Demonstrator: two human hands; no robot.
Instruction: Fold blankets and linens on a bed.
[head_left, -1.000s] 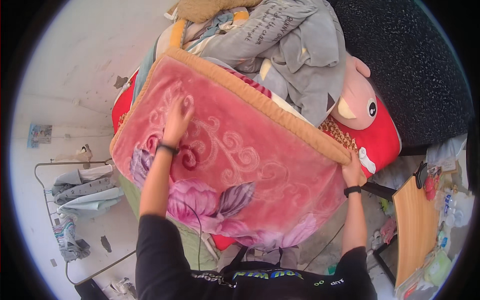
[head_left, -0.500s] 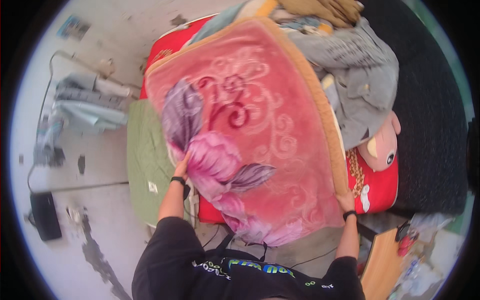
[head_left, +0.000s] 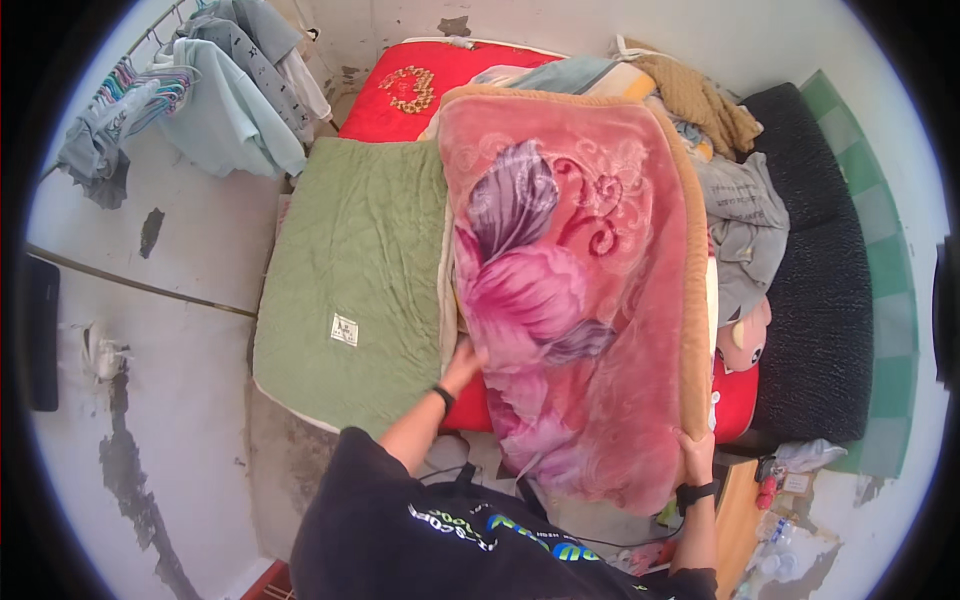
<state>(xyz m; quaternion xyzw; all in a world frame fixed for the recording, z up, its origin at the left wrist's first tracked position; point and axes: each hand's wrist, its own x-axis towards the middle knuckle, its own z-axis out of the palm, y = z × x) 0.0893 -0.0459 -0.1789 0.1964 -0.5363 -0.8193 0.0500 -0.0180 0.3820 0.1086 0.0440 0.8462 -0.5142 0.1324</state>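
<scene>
A pink blanket (head_left: 640,390) with a large flower pattern and a tan border lies folded over the bed, its near end hanging past the bed's front edge. My left hand (head_left: 464,366) is closed at the blanket's left edge, its fingertips partly hidden by the cloth. Farther right, my right hand (head_left: 696,458) grips the tan border near the close right corner. A green quilted blanket (head_left: 350,230) with a white label spreads flat to the left, its edge beside my left hand. Red bedding (head_left: 470,408) shows between the two blankets.
Grey clothing (head_left: 745,240), a brown knitted cloth (head_left: 705,100) and a pink plush toy (head_left: 742,338) lie along the bed's right side, against a black headboard (head_left: 815,300). Clothes on hangers (head_left: 235,110) hang at the far left. A wooden cabinet (head_left: 735,510) stands by my right arm.
The pink blanket has come down onto the bed and sits more to the right in view. Both hands still hold its edges. More of the green blanket shows as my view shifts.
</scene>
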